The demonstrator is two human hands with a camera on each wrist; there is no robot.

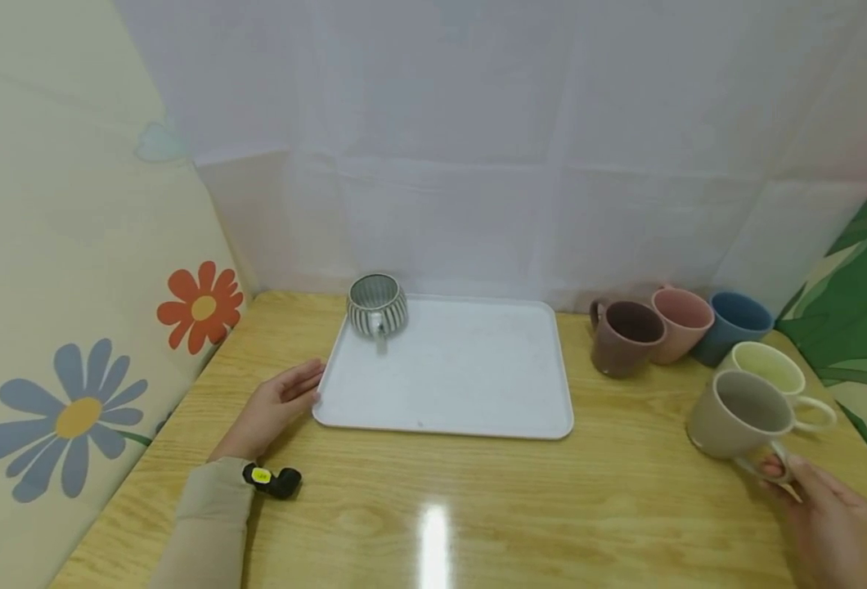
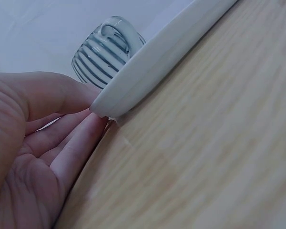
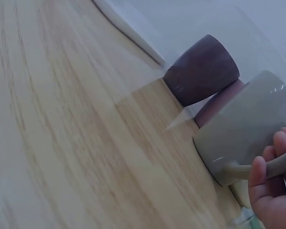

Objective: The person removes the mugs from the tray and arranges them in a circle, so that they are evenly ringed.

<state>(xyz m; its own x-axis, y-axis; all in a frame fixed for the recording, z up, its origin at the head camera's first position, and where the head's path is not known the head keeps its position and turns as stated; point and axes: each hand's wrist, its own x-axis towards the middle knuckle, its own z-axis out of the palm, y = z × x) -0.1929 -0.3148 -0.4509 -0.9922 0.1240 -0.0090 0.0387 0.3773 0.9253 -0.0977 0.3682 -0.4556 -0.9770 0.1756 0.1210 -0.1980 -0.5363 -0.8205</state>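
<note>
My right hand point(image 1: 831, 515) grips the handle of a grey-beige mug point(image 1: 738, 413), fingers curled through it. In the right wrist view the upright mug point(image 3: 248, 129) has its base close over the table, and the fingers point(image 3: 260, 179) show at its handle. My left hand point(image 1: 282, 401) lies beside a white rectangular tray point(image 1: 478, 368), with straight fingers touching its left edge. In the left wrist view the thumb and fingertips meet the tray's rim point(image 2: 138, 76). A striped glass cup point(image 1: 377, 309) stands on the tray's far left corner, handle toward me.
Right of the tray stand a dark brown mug point(image 1: 625, 339), a pink mug point(image 1: 680, 327), a blue mug point(image 1: 731, 327) and a pale yellow-green mug point(image 1: 765, 368), partly behind the held one. A white cloth point(image 1: 441, 164) hangs behind the wooden table point(image 1: 551, 507); flowered cloth point(image 1: 36, 286) hangs at the left.
</note>
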